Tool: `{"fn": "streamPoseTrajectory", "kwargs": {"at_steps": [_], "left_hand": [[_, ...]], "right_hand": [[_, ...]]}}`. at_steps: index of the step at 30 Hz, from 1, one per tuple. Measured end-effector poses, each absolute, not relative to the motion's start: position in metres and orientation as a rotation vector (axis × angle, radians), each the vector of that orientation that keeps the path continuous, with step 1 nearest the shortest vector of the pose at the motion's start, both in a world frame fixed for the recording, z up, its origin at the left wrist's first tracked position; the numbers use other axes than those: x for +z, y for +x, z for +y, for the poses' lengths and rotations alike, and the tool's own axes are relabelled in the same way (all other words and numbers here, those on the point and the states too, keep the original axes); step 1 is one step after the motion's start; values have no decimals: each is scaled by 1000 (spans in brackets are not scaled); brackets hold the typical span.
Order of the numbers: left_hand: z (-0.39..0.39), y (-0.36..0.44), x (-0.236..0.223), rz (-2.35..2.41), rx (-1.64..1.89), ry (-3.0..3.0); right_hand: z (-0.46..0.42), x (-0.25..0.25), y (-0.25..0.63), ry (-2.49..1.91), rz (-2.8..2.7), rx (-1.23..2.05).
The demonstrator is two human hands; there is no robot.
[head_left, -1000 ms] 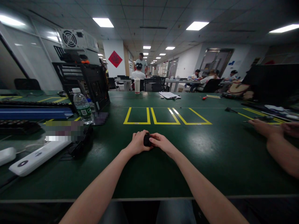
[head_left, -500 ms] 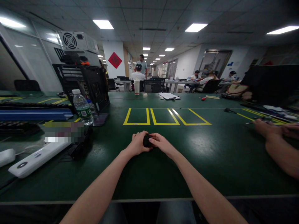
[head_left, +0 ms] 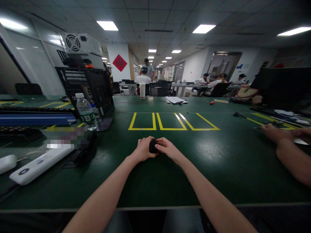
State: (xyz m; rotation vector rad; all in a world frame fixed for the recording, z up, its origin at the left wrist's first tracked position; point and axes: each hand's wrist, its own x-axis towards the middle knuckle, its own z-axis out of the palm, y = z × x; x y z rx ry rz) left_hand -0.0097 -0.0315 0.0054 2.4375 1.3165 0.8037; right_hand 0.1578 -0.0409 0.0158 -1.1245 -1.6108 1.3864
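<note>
A small, dark, rounded object point(head_left: 153, 146) is held between my two hands, just above or on the green table point(head_left: 155, 181); its kind is too dark and covered to make out. My left hand point(head_left: 143, 149) wraps round its left side, thumb below and fingers over the top. From the other side my right hand point(head_left: 167, 149) grips it with thumb and fingertips. Beyond the hands, yellow tape outlines point(head_left: 172, 129) mark the tabletop.
To the left stand a water bottle point(head_left: 86, 111), an open black computer case point(head_left: 100, 92) and a white power strip point(head_left: 41, 165). A white cup point(head_left: 142, 90) and a clipboard point(head_left: 176, 100) are farther back. A co-worker's hands point(head_left: 277, 133) work at the right.
My hands and the dark object stay practically in place. At the right, the co-worker's hands have shifted slightly left, and a white piece shows beneath them.
</note>
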Motion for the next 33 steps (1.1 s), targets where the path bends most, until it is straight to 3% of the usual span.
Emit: {"fn": "streamPoseTrajectory", "kwargs": {"at_steps": [10,33], "left_hand": [[-30,-8,4,1350,818,2476],[-34,-9,10,1341,770,2408]], "right_hand": [[-39,13,159,-968,-1659,1410],[-41,16,158,-1117,-1619,1376]]}}
